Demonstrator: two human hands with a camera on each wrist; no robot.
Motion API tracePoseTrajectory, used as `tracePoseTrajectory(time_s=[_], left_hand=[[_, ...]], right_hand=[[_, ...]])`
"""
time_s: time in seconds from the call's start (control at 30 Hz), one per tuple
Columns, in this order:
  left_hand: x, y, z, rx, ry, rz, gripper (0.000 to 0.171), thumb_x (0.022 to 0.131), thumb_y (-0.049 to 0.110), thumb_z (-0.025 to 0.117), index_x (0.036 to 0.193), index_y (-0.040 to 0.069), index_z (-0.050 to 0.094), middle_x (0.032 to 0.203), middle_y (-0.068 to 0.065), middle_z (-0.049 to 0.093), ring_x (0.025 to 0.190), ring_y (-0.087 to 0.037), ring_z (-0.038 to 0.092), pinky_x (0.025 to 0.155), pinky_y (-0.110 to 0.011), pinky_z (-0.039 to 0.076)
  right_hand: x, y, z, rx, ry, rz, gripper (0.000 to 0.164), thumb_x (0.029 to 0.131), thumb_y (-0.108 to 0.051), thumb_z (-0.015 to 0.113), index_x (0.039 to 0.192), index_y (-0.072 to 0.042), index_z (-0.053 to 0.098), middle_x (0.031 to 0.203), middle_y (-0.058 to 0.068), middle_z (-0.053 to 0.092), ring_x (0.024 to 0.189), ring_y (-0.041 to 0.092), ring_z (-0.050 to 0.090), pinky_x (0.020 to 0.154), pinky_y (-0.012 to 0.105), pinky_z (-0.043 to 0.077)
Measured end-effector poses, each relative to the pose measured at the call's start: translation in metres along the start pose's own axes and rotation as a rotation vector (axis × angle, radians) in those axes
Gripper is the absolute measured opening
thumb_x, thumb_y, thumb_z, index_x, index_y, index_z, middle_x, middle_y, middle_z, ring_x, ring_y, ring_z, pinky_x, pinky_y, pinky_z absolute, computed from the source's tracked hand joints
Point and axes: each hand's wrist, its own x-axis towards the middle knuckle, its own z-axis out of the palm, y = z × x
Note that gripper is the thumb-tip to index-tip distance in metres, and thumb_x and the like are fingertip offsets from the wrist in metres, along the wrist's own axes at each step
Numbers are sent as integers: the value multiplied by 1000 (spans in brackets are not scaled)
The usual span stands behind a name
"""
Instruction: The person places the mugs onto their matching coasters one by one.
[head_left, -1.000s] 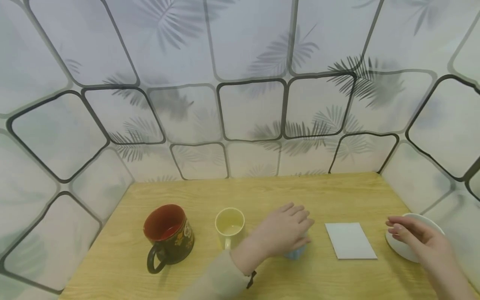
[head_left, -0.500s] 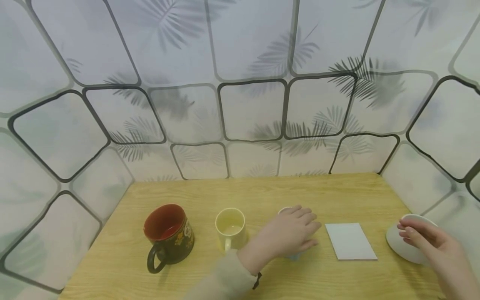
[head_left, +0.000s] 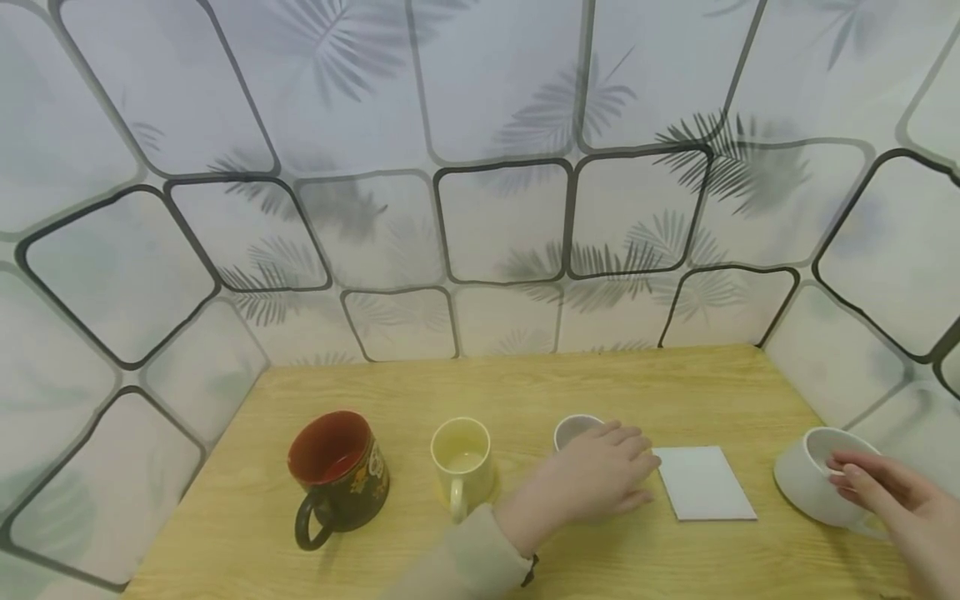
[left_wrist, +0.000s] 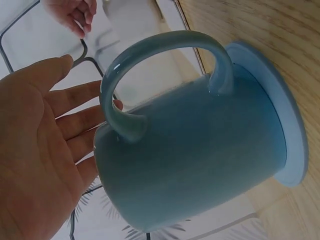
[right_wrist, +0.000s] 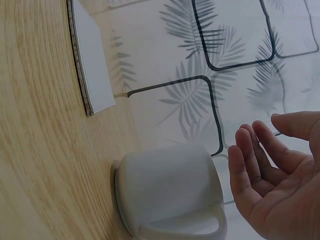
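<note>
In the head view my left hand hovers over a light blue mug, covering most of it there. Its fingers are spread and relaxed; in the left wrist view they reach past the rim, beside the handle. That mug stands upright on a round blue coaster. At the far right, my right hand is beside and above a white mug. The right wrist view shows its loosely bent fingers holding nothing, apart from the white mug, whose handle faces the near side.
A flat white square board lies between the two hands. Left of the left hand stand a small yellow mug and a large dark mug with a red inside. Patterned walls enclose the wooden table at back and sides.
My left hand has slid to the right, uncovering part of the blue mug's rim. My right hand has drawn to the right, so more of the white mug and its handle shows.
</note>
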Motion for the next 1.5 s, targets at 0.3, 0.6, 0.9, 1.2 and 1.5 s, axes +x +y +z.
tracePoseTrajectory(time_s=[0.3, 0.6, 0.9, 1.2, 1.5], left_hand=[[5, 8, 2, 9, 3, 6, 49, 111, 55, 46, 153, 32, 55, 159, 11, 54, 152, -9, 47, 132, -28, 33], [11, 19, 7, 29, 53, 30, 45, 111, 54, 47, 149, 33, 59, 155, 12, 58, 148, -7, 50, 128, -23, 38], [18, 28, 8, 25, 7, 38, 44, 111, 56, 44, 148, 36, 57, 156, 15, 55, 151, -4, 46, 131, -22, 32], [23, 36, 11, 55, -2, 19, 47, 111, 58, 42, 151, 36, 54, 152, 18, 56, 149, -3, 47, 130, -23, 34], [26, 43, 18, 98, -2, -61, 45, 110, 63, 37, 139, 37, 58, 139, 19, 61, 143, -3, 51, 128, -23, 36]], right_hand=[[-1, 7, -10, 160, 3, -24, 44, 108, 6, 51, 104, -26, 81, 97, -19, 80, 81, -6, 76, 69, 7, 59], [-5, 11, -16, 228, -21, -134, 49, 108, 11, 44, 108, -20, 81, 99, -14, 82, 84, -5, 77, 72, 5, 58], [-7, 29, -30, 273, -20, -235, 49, 107, 14, 40, 113, -13, 80, 102, -9, 84, 87, -3, 79, 76, 7, 60], [9, 83, -81, 192, 47, -169, 51, 108, 10, 42, 113, -23, 80, 101, -17, 81, 83, -9, 76, 72, 4, 59], [28, 148, -133, 112, 74, -119, 50, 111, 3, 43, 113, -34, 77, 101, -27, 78, 82, -15, 73, 67, 0, 54]])
